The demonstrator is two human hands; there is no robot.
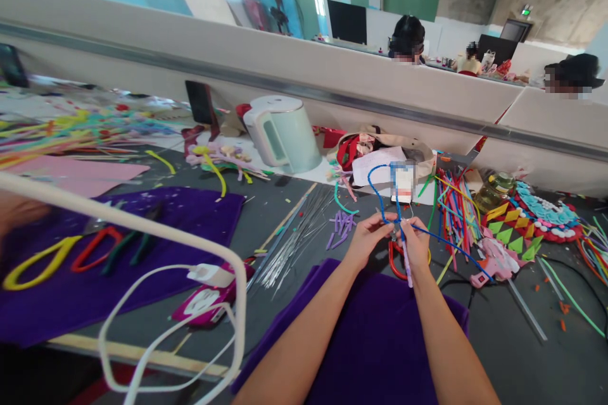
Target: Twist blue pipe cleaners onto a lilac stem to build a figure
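Pinching a blue pipe cleaner [369, 180] with both hands [369, 239] [417, 244].

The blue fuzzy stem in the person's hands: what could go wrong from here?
1. The long end of the blue fuzzy stem seems to reach the pink glue gun, so it might snag there.
2. The left hand and right hand work close over a partly hidden red-handled tool; fingers could knock it.
3. Loose purple pieces lie beside the left hand and might be swept aside.
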